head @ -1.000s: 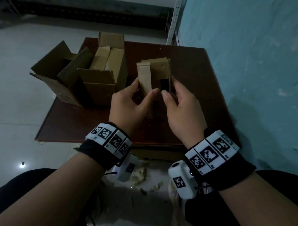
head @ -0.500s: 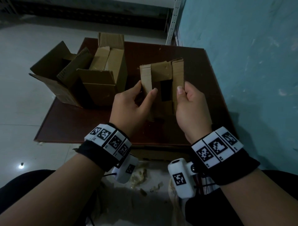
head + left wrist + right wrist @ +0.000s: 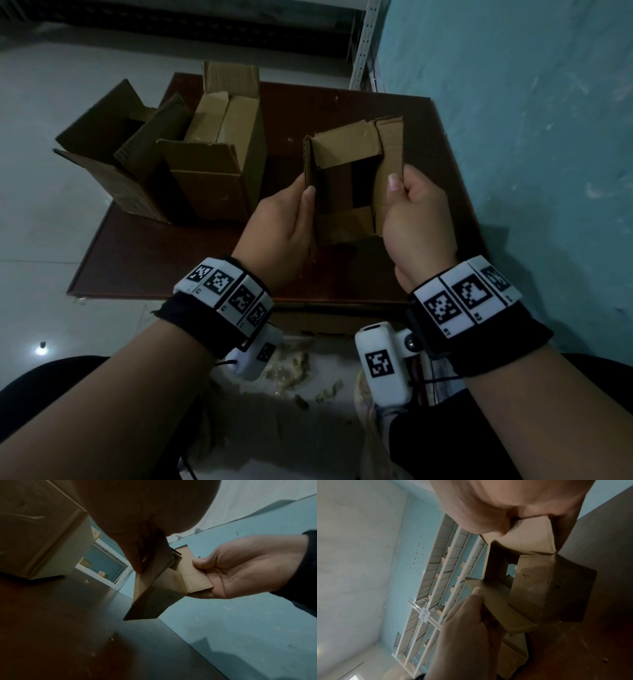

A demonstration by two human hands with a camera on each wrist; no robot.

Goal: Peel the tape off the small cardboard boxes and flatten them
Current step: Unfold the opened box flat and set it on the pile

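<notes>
I hold a small cardboard box [image 3: 346, 150] above the dark brown table [image 3: 342, 102], its open end facing me with the flaps spread. My left hand [image 3: 287, 219] grips the left flap, thumb on the inner side. My right hand [image 3: 416, 212] grips the right flap, thumb on top. The left wrist view shows the box [image 3: 154, 599] hanging below the left hand, and the right hand [image 3: 240, 568] pinching a flap. From the right wrist view the box [image 3: 547, 585] shows its open inside, and the left hand [image 3: 467, 622] clasps the far flap.
Two larger cardboard boxes with open flaps [image 3: 219, 150] [image 3: 113, 147] stand on the table's left side. A teal wall [image 3: 531, 137] runs close along the right. Crumpled scraps [image 3: 291, 370] lie on the floor near my knees. A white metal rack [image 3: 436, 588] stands behind.
The flaps were nearly together a second ago. My hands have moved apart, and the box end now stands wide open.
</notes>
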